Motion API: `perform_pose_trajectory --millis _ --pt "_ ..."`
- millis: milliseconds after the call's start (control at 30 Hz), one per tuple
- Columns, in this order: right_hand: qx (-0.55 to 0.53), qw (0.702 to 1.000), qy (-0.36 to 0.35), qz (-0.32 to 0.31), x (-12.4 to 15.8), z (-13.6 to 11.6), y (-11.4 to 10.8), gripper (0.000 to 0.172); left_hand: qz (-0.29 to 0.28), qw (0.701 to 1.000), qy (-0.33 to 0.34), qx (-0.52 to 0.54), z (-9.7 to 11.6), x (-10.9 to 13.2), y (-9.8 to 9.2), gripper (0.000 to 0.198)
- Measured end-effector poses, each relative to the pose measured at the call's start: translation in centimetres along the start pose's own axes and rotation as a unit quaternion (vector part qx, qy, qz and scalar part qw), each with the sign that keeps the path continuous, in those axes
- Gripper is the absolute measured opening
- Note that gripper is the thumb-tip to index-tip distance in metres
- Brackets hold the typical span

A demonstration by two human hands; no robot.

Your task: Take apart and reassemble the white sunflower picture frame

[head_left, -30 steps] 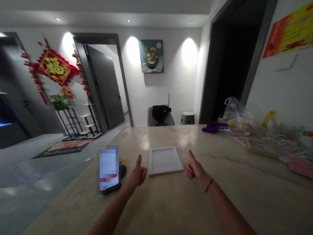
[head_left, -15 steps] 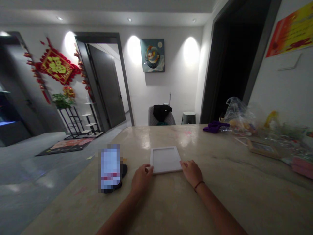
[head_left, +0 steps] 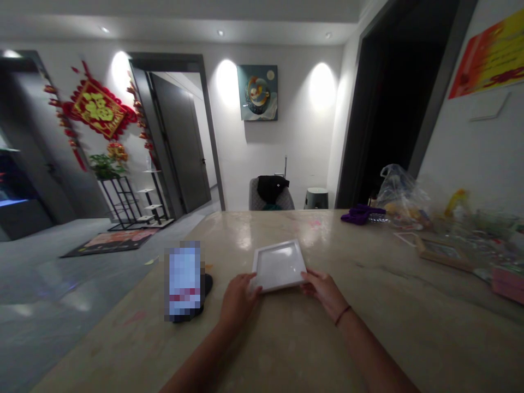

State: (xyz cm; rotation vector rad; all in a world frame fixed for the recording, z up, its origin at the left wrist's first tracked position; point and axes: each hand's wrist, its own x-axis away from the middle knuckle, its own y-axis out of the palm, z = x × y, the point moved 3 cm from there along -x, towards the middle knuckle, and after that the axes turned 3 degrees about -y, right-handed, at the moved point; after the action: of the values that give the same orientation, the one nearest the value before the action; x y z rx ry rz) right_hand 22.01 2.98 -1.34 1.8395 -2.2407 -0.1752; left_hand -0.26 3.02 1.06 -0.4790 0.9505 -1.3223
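Observation:
A white picture frame is held slightly tilted over the middle of the table, its glossy inner panel catching a reflection. My left hand grips its lower left corner, thumb along the rim and fingers curled at the edge. On the opposite side, my right hand pinches the lower right corner; a thin dark red cord circles that wrist. Some of the fingers are hidden under the frame. Left of my left hand, a phone with a blurred-out screen stands propped on a dark holder.
The stone-patterned table carries a purple cloth, a clear plastic bag, a wooden picture frame and a pink box along its right side. Beyond the far edge stand a chair with a black garment and a stool.
The white picture frame has turned slightly and tipped, with its far right corner higher; a reflection now shows on its panel. Both hands have shifted their fingers around its lower corners.

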Motion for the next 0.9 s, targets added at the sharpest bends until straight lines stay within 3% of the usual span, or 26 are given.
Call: perform_pose_trajectory --millis 67,100,167,267,467,567,733,900 --pt "-0.047 0.998 0.016 -0.028 0.6 -0.2 0.8 0.025 0.006 0.998 0.057 0.011 1.0 0.4 0.0 0.024" --pt "-0.070 0.997 0.020 -0.039 0.9 -0.4 1.2 0.025 -0.025 0.997 0.074 0.024 1.5 0.6 0.2 0.022" --pt "-0.100 0.993 0.021 -0.062 1.4 -0.8 1.9 0.027 -0.074 0.993 0.075 0.047 2.2 0.9 0.4 0.028" --pt "-0.121 0.989 0.013 -0.088 1.8 -1.4 2.4 0.028 -0.083 0.994 0.060 0.049 2.4 1.1 0.3 0.031" --pt "-0.160 0.985 0.057 -0.011 0.9 -1.4 0.9 0.030 -0.023 0.995 0.030 0.089 1.7 0.8 -0.5 0.029" --pt "-0.163 0.983 0.081 0.018 0.6 -0.7 0.6 0.040 -0.007 0.987 0.006 0.161 2.0 0.9 -0.6 0.028" --pt "-0.117 0.982 0.149 -0.025 1.0 0.9 1.9 0.058 -0.028 0.933 -0.037 0.356 3.3 0.9 -1.1 0.033" --pt "-0.102 0.974 0.153 -0.130 2.1 1.4 3.7 0.040 -0.066 0.874 -0.075 0.476 4.0 1.0 -1.2 0.033"
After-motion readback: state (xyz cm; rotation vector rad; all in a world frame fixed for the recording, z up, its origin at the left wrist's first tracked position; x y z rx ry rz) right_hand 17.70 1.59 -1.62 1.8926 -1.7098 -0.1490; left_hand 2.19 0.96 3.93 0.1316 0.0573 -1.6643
